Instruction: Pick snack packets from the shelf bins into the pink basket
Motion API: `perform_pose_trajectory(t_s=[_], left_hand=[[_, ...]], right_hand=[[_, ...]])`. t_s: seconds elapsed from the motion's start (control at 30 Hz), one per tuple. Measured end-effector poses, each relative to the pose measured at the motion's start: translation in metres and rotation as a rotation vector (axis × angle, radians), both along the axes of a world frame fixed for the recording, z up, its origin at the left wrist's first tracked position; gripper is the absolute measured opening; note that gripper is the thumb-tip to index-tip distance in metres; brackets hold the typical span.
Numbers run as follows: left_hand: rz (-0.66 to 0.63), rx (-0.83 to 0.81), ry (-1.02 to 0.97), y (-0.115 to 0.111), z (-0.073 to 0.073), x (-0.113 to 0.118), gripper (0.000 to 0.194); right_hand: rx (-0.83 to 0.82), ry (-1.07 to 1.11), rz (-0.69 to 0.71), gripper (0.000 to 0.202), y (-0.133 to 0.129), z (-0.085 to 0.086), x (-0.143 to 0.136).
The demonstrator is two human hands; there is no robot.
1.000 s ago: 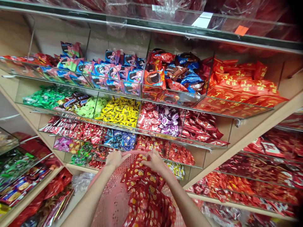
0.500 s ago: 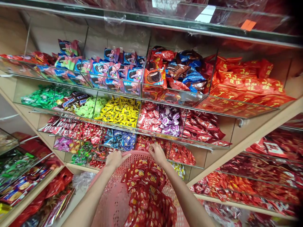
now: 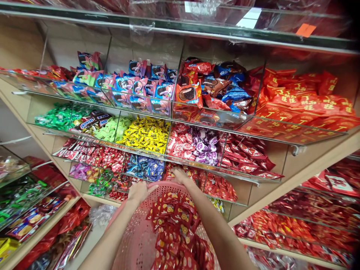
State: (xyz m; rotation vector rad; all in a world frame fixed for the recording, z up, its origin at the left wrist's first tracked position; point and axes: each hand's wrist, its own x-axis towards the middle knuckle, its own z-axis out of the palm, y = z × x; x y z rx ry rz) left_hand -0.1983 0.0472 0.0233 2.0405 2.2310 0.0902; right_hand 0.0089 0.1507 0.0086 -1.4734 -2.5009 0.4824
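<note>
A pink perforated plastic basket (image 3: 125,234) is tilted in front of me, with many small red candy packets (image 3: 180,232) heaped in its middle and right side. My left hand (image 3: 138,192) is closed on the basket's far rim, its thumb lying along the edge. Beyond that rim, my right hand (image 3: 180,175) reaches over a low shelf compartment of red packets (image 3: 194,173). Its fingers look loosely bent and apart, with no packet visible in them; their tips are partly hidden among the packets.
Clear-fronted shelves hold yellow-wrapped candies (image 3: 147,135), blue packets (image 3: 144,167), purple-and-white candies (image 3: 205,146), Snickers bars (image 3: 94,119) and large red bags (image 3: 303,95). A glass shelf edge (image 3: 174,157) runs above my right hand. Slanted wooden side boards (image 3: 317,165) frame the unit.
My right hand has moved slightly forward and left, from beside the basket rim to the red packets in the compartment. My left hand stays on the rim. The view has shifted a little.
</note>
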Motion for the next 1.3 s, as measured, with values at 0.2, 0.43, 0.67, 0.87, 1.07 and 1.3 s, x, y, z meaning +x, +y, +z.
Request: perform_pose_trajectory(t_s=[0.2,0.43,0.67,0.87,1.07,1.3], left_hand=[[0.006,-0.006,-0.010,-0.001,0.001,0.001,0.079],[0.001,-0.013,-0.014,0.001,0.000,0.000,0.080],[0.023,-0.010,-0.012,-0.002,0.002,0.002,0.083],[0.019,-0.008,-0.005,-0.002,0.004,0.003,0.084],[0.036,-0.031,-0.004,-0.003,0.008,0.006,0.085],[0.033,-0.020,-0.022,-0.005,0.010,0.008,0.085]], right_hand=[[-0.010,0.235,-0.107,0.045,-0.004,-0.005,0.006],[-0.438,1.248,-0.188,0.047,-0.058,0.019,0.027],[-0.698,1.426,-0.054,0.059,-0.123,0.051,0.037],[-0.734,1.435,-0.088,0.055,-0.132,0.048,0.039],[-0.700,1.491,-0.185,0.053,-0.124,0.036,0.050],[-0.821,1.606,-0.236,0.026,-0.117,0.033,0.058]])
